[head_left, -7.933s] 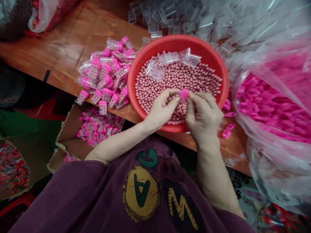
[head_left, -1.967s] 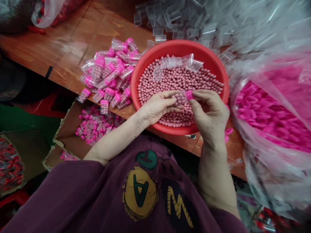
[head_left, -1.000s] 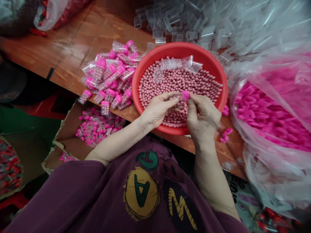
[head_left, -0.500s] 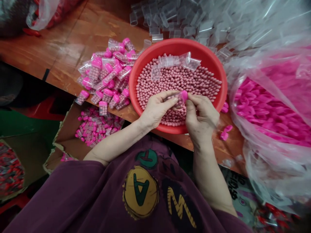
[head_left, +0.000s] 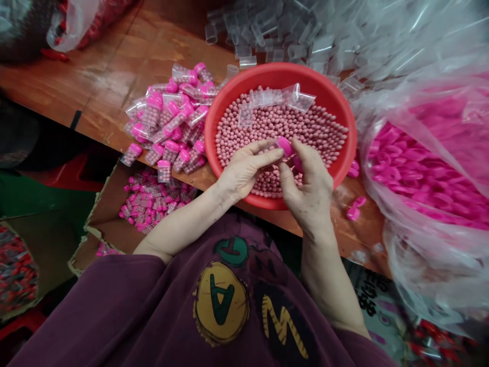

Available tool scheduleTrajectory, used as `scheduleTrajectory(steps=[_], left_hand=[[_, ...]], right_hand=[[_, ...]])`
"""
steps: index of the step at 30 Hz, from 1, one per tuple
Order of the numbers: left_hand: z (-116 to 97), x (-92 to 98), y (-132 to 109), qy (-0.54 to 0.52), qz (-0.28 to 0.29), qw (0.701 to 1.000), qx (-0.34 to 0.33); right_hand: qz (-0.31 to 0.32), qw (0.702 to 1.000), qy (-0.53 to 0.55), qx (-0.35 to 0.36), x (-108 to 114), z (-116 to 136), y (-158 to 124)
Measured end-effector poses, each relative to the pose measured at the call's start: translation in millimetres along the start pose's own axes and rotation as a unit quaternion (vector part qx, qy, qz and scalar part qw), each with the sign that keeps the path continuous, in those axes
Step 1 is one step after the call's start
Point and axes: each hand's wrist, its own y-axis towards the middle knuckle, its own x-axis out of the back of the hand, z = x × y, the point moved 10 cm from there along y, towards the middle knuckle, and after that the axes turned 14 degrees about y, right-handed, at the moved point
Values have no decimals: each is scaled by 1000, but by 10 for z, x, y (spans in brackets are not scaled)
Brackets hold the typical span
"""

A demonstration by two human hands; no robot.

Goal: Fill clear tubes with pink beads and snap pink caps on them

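Over the red basin [head_left: 346, 114] of pink beads [head_left: 263, 122], my left hand [head_left: 240, 171] is closed round a small clear plastic bottle, mostly hidden by the fingers. A bright pink cap [head_left: 283, 146] sits on the end of it facing my right hand. My right hand [head_left: 308, 188] is curled at that cap, thumb and forefinger bent around a second pink piece [head_left: 297, 163]. Whether that piece is the cap's flip lid or a separate cap, I cannot tell. Several empty clear tubes [head_left: 301, 99] lie on the beads.
Left of the basin is a heap of filled, pink-capped bottles [head_left: 178, 120] on the wooden table [head_left: 103, 76]. Below stands a cardboard box [head_left: 109, 211] holding more. Clear tubes [head_left: 267, 30] pile at the back. A plastic bag of pink caps [head_left: 424, 168] is at right, with loose caps [head_left: 356, 208] nearby.
My right hand has shifted left and its thumb has come away from the cap's end. The cap now shows a broader side, and a second pink piece is visible under my right fingers.
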Motion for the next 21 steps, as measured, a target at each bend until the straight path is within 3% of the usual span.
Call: scheduleTrajectory(steps=[5, 7, 9, 11, 14, 16, 21], left_hand=[[51, -51, -21, 32, 27, 999, 21], [53, -49, -40, 53, 19, 998, 16], [16, -37, -58, 71, 0, 997, -10], [-28, -26, -71, 85, -18, 995, -42], [-22, -4, -62, 91, -37, 994, -52], [17, 29, -42, 79, -49, 995, -39], [89, 43, -22, 51, -48, 998, -9]], right_hand=[[-134, 978, 150, -59, 344, -353, -55], [-159, 975, 139, -74, 433, -370, -39], [-116, 989, 62, -74, 419, -259, 14], [-17, 997, -34, -60, 284, -117, 50], [110, 984, -131, -47, 20, -53, -15], [121, 976, -174, -40, -100, -102, -68], [56, 975, -214, 3, -299, -215, -103]])
